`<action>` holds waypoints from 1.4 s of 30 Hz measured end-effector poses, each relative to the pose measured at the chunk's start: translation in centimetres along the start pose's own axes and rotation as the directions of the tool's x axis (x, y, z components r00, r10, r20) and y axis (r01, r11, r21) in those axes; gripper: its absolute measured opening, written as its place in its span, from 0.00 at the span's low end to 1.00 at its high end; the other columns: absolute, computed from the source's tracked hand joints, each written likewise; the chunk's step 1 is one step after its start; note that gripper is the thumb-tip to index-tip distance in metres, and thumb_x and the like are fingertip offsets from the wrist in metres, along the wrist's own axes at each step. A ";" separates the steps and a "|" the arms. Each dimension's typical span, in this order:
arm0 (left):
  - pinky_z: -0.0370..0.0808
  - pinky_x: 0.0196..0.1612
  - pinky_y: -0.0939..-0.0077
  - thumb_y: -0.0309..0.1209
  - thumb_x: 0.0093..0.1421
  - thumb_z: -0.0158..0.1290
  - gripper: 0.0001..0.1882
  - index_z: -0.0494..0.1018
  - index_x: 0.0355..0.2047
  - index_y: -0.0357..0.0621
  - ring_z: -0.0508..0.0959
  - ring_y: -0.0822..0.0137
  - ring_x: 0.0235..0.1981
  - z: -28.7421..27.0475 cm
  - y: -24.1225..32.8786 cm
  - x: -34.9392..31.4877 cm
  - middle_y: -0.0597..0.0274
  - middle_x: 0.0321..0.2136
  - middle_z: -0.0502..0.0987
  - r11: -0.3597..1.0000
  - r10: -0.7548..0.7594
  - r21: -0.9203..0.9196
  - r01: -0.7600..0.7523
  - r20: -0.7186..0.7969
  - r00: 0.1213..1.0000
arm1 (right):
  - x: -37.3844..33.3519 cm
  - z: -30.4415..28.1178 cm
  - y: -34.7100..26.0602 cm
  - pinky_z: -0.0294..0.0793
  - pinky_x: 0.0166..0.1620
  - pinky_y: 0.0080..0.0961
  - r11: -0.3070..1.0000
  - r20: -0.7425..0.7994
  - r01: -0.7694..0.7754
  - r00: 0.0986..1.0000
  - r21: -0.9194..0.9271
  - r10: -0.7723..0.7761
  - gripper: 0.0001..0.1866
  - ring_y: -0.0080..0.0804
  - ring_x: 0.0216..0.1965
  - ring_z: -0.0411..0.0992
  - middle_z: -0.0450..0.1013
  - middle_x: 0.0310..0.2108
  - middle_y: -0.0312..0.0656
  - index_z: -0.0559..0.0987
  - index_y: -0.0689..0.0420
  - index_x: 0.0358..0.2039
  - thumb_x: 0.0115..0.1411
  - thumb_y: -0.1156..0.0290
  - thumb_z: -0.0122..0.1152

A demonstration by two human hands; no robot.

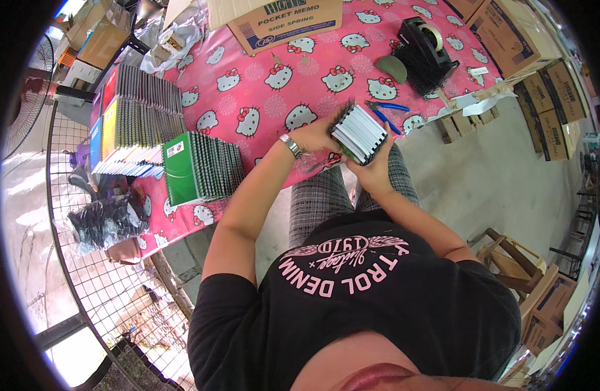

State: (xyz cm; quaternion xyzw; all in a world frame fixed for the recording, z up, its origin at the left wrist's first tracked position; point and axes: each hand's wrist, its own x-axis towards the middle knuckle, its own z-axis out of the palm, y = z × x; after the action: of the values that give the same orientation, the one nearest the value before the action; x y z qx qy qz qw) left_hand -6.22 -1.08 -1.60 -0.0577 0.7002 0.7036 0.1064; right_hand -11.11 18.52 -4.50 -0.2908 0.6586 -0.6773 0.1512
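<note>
Both hands grip a small stack of spiral memo notebooks [360,133] at the table's near edge, over my lap. The white page edges face up, and dark wire coils run along the side. My left hand [318,135] is closed round the stack's left side, its fingers partly hidden. My right hand [374,171] wraps the near right side, with fingers behind the stack. Just beyond the right hand lie blue-handled cutting pliers [390,112] on the pink patterned tablecloth [261,98]. A stack of green spiral notebooks [202,169] stands to the left of my left forearm.
Taller rows of mixed-colour notebooks [140,120] fill the left side. An open carton [287,27] stands at the back. A black tape dispenser [417,39], loose black wire coils [427,73] and a dull green rounded piece [392,68] lie far right. More cartons [512,39] stand beyond.
</note>
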 end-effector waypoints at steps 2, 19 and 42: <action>0.67 0.59 0.67 0.23 0.43 0.66 0.55 0.46 0.69 0.47 0.67 0.67 0.57 0.1 -0.5 0.2 0.58 0.59 0.66 0.998 0.045 -0.031 -0.045 -0.005 0.999 | 0.0 -0.3 0.0 0.62 0.60 0.35 0.998 0.000 0.044 0.999 0.047 -0.044 0.63 0.39 0.56 0.63 0.58 0.57 0.50 0.35 0.56 0.68 0.42 0.81 0.72; 0.54 0.66 0.66 0.36 0.42 0.70 0.64 0.37 0.70 0.45 0.55 0.62 0.66 1.1 0.6 -0.2 0.51 0.65 0.56 0.978 0.041 -0.206 -0.024 0.080 0.996 | 0.2 -1.8 4.0 0.65 0.57 0.37 0.951 -0.010 0.135 0.990 -0.278 -0.144 0.60 0.44 0.55 0.66 0.62 0.53 0.53 0.43 0.65 0.64 0.40 0.69 0.78; 0.79 0.36 0.73 0.43 0.63 0.54 0.17 0.74 0.42 0.42 0.81 0.68 0.32 -7.8 12.7 -31.2 0.61 0.35 0.81 0.869 -0.386 -0.491 -0.065 -0.754 0.532 | 2.6 25.7 -19.7 0.64 0.58 0.34 0.722 0.745 -0.687 0.521 0.077 0.417 0.40 0.40 0.56 0.64 0.61 0.57 0.52 0.56 0.70 0.60 0.57 0.54 0.58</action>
State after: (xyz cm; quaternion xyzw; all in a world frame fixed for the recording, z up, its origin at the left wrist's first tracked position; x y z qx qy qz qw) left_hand 20.60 -11.01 17.89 -0.4743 0.4676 0.7215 -0.1892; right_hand 5.57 -1.95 14.38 -0.2554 0.4751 -0.5431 0.6435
